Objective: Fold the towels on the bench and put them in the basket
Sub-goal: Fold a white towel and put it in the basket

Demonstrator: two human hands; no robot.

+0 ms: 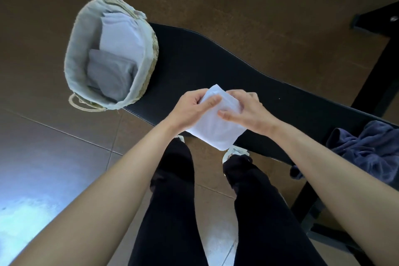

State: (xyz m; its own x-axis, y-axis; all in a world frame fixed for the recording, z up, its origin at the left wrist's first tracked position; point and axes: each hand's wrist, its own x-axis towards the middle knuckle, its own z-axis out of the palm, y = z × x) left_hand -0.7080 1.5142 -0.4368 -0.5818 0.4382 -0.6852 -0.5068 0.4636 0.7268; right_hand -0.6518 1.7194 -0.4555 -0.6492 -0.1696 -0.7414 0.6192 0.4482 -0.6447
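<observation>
Since the basket (74, 49) stands at the left end of the bench (216, 65), up and to the left of both hands, the coming drop probably turns on a leftward carry, and the left hand (190, 108) is the nearer one. The basket is lined with pale cloth and already holds a grey towel (110, 75) toward its near side and a white towel (121, 34) toward the far side, so room is left mostly on top of these. Nothing lies on the bench between the basket and the hands.

At centre, the folded towel (216, 134), white and compact, is held over the bench's near edge, its long axis running from far to near and tilted slightly rightward. The left hand pinches its upper left edge, thumb on top and fingers curled beneath. The right hand (246, 110) grips the upper right edge the same way, thumb lying across the cloth. The fold looks nearly finished, though I cannot tell whether one more fold is meant.

Further right, a blue towel (367, 149) lies crumpled on the bench end, well apart from the hands and not yet folded.
</observation>
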